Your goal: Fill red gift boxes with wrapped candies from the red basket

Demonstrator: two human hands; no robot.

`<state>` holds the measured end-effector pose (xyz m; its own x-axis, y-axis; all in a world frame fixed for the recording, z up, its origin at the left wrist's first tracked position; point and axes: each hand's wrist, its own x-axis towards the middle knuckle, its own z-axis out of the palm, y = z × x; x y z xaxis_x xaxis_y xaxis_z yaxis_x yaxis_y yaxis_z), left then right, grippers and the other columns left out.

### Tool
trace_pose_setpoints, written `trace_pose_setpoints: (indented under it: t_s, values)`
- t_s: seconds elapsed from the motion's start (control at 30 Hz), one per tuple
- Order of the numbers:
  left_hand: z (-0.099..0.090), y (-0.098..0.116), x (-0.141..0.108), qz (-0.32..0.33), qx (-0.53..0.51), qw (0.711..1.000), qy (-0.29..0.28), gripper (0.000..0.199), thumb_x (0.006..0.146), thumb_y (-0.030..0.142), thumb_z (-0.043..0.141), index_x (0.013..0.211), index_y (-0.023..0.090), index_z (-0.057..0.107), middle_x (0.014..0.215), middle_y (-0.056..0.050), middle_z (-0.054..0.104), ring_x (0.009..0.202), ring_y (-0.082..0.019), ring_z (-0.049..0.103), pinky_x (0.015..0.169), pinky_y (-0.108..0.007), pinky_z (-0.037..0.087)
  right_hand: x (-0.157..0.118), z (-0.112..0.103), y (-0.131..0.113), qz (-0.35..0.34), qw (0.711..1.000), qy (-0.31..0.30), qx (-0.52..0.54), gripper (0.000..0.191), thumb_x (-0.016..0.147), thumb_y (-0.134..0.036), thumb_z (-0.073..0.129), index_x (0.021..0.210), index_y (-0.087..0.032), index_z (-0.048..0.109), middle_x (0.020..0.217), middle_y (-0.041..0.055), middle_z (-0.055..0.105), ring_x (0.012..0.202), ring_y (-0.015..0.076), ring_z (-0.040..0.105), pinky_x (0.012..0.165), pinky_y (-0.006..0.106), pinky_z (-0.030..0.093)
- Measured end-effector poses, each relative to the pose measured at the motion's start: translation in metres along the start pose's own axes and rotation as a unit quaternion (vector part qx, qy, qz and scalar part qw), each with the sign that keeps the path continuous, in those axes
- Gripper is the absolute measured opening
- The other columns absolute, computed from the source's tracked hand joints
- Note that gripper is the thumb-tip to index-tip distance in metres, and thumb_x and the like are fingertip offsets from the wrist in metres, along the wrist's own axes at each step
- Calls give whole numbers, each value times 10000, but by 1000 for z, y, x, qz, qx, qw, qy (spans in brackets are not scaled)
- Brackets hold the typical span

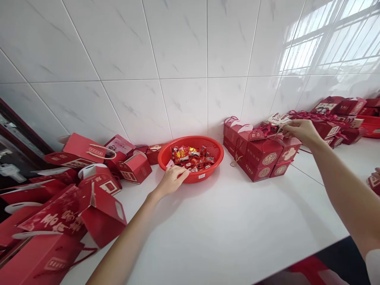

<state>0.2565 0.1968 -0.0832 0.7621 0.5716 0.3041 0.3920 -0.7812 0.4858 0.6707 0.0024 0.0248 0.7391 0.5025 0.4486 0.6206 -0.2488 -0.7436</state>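
My left hand (pixel 172 179) rests at the front left rim of a red plastic basket (pixel 220 156), its fingers curled together; what they hold, if anything, is hidden. A small pale pink piece (pixel 170 163) shows by the fingertips. Inside the basket lie several red-wrapped candies (pixel 194 160). Over to the right, my right hand (pixel 301 130) pinches a thin cord handle above a cluster of red gift boxes. The nearest gift box (pixel 264 154) has gold round emblems and stands upright among others stacked tightly together.
Many red gift boxes (pixel 102 213) crowd the left side, some with flaps up. More boxes with ribbons (pixel 326 118) line the wall at right, beside another red basket (pixel 371 127). White tiles (pixel 184 107) back the white table (pixel 213 229). Part of another person's hand (pixel 376 174) shows at the right edge.
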Motion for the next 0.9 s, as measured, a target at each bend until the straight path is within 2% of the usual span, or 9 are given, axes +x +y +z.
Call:
trace_pose_setpoints:
  t_s: [0.13, 0.33, 0.43, 0.5, 0.57, 0.63, 0.7, 0.8, 0.9]
  values:
    - [0, 0, -1, 15, 6, 1000, 10, 444, 960, 475, 382, 688, 224, 627, 808, -20, 732, 874, -225, 632, 1027, -418, 403, -2, 9, -8, 51, 997, -48, 13, 189, 809, -3, 667, 678, -123, 605, 585, 3, 594, 536, 94, 520, 591, 262, 440]
    - [1, 0, 0, 15, 3, 1000, 7, 461, 961, 481, 373, 639, 215, 569, 753, -20, 697, 860, -220, 625, 991, -387, 420, -6, 1, -25, 50, 996, -55, -39, 190, 760, 59, 607, 753, -123, 663, 692, 23, 623, 606, 115, 523, 627, 283, 420]
    - [1, 2, 0, 10, 2, 1000, 2, 464, 965, 478, 353, 623, 210, 516, 743, -24, 684, 844, -214, 607, 1022, -402, 393, -13, -2, -40, 24, 997, -13, -71, 156, 773, 15, 610, 811, -116, 686, 792, 56, 657, 643, 109, 522, 662, 289, 426]
    - [0, 4, -1, 7, 1, 1000, -2, 457, 968, 472, 346, 629, 208, 502, 765, -24, 691, 841, -211, 602, 1062, -422, 361, -19, 1, -51, 3, 997, 19, -69, 141, 782, -21, 629, 857, -112, 708, 759, 53, 649, 622, 103, 500, 668, 294, 424]
    - [-1, 6, -1, 2, 3, 1000, -6, 450, 968, 465, 343, 638, 207, 509, 786, -24, 699, 855, -213, 606, 1107, -453, 317, -29, 12, -60, -32, 998, 29, -45, 130, 797, -71, 650, 894, -123, 719, 672, 27, 613, 582, 109, 491, 652, 298, 428]
    - [-1, 6, -2, -6, 9, 1000, -12, 446, 963, 460, 344, 647, 207, 533, 802, -27, 707, 887, -222, 615, 1128, -480, 295, -50, 32, -67, -106, 994, 3, -3, 108, 815, -126, 652, 903, -152, 710, 654, 21, 611, 582, 133, 532, 630, 300, 445]
    - [0, 5, -2, -14, 9, 1000, -20, 436, 958, 459, 349, 697, 209, 592, 866, -37, 732, 945, -239, 629, 1126, -496, 308, -85, 61, -71, -234, 970, -51, 52, 72, 834, -174, 631, 885, -186, 681, 794, 55, 680, 674, 165, 604, 662, 311, 488]
    - [-2, 4, -1, -20, -21, 999, -28, 386, 947, 463, 398, 922, 220, 696, 1083, -56, 752, 1071, -258, 641, 1119, -471, 358, -160, 112, -70, -419, 871, -233, 108, 121, 920, -218, 535, 982, -229, 638, 982, 93, 708, 865, 217, 665, 752, 362, 548]
    - [-17, 7, -4, -24, -38, 999, -19, 391, 929, 469, 466, 1127, 221, 694, 1256, -78, 699, 1162, -255, 629, 1097, -405, 418, -234, 152, -58, -530, 794, -282, 95, 177, 927, -195, 518, 1074, -217, 613, 1120, 148, 686, 923, 251, 655, 792, 417, 552]
